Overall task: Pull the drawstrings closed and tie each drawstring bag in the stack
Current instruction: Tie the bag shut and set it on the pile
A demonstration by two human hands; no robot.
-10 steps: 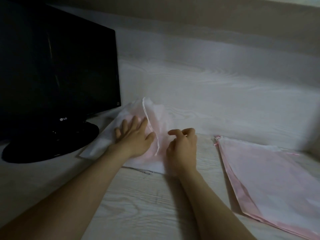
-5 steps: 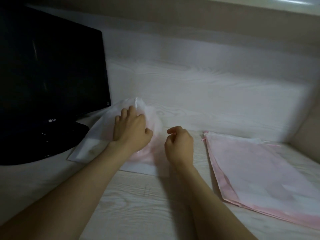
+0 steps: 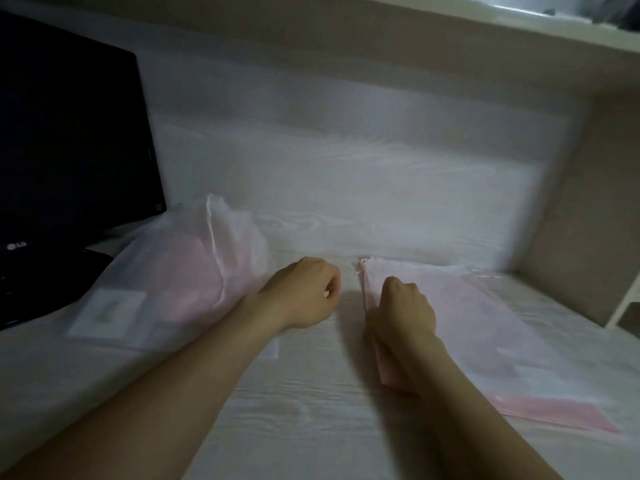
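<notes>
Setting: desk nook, prob. home-office type. Evidence:
- black LG monitor (image 3: pixel 69 150) on dark base, well left of left hand (image 3: pixel 304 292)
- pale wood-grain desktop (image 3: pixel 294 410) under both hands
- matching back panel (image 3: pixel 346 188) beyond them
- beige side panel (image 3: pixel 581 202) to right of right hand (image 3: pixel 405 306)
- shelf (image 3: pixel 519 32) overhead

Light dim, frame blurred, so can't ID room type any closer.

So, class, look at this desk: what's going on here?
A person works at a pale wood-grain desk. The right hand sits curled on the left edge of a flat stack of thin pink drawstring bags, apparently going for the top one; its grip is hidden. The left hand hovers curled, seemingly empty, beside a puffy translucent white bundle with pink inside, near a black monitor.
</notes>
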